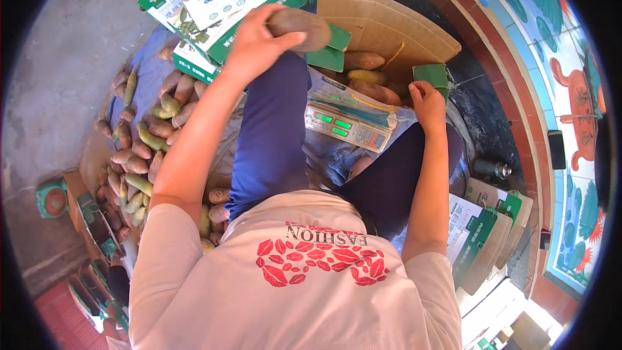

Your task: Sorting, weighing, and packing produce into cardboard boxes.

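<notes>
Grey concrete floor [78,91] here. Left hand [258,45] has one oval brown tuber [303,30] in its grip, by the left edge of an open brown cardboard carton [389,23], one grey scale [347,127] blocking its front. Right hand [429,105] grip? Can't tell.

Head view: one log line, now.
left hand: holds brown tuber; right hand: by green flap; carton: tubers inside; scale: display lit

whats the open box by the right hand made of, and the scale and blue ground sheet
Open box: cardboard, matte plain brown inside, with creased flaps. Scale: probably a plastic casing, judging by its smooth, pale front around green-lit displays. Blue ground sheet: wrinkled, slightly shiny, perhaps plastic; fabric isn't ruled out.
</notes>
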The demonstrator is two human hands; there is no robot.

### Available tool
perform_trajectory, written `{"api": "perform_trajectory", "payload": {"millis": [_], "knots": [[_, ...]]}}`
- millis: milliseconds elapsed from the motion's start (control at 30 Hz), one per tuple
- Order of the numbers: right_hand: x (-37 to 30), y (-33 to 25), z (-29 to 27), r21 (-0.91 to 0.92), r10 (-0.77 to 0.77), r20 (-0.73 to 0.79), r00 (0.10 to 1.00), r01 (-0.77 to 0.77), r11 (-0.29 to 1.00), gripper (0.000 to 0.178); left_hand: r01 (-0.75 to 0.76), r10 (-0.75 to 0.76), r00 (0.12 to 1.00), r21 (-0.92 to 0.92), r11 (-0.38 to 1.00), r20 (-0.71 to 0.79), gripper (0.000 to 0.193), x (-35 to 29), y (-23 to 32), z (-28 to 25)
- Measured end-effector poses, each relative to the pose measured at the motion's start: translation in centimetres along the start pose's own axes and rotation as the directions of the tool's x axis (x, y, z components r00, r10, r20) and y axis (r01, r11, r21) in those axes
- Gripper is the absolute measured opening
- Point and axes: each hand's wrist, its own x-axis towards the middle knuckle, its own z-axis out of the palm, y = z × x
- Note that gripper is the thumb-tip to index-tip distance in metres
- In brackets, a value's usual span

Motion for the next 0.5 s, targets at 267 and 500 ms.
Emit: {"api": "perform_trajectory", "payload": {"millis": [267,500], "knots": [[-0.1,-0.1,0.2,0.017,0.012,0.038,0.999,-0.012,1.000,0.020,0.187,-0.175,0.956,-0.030,0.982,0.237,0.055,1.5,1.4,9.4],[-0.3,-0.6,-0.1,0.001,0.070,0.102,0.992,-0.070,0.998,0.021,-0.065,0.069,0.989,-0.036,0.997,0.129,0.044,0.4,0.1,7.0]]}}
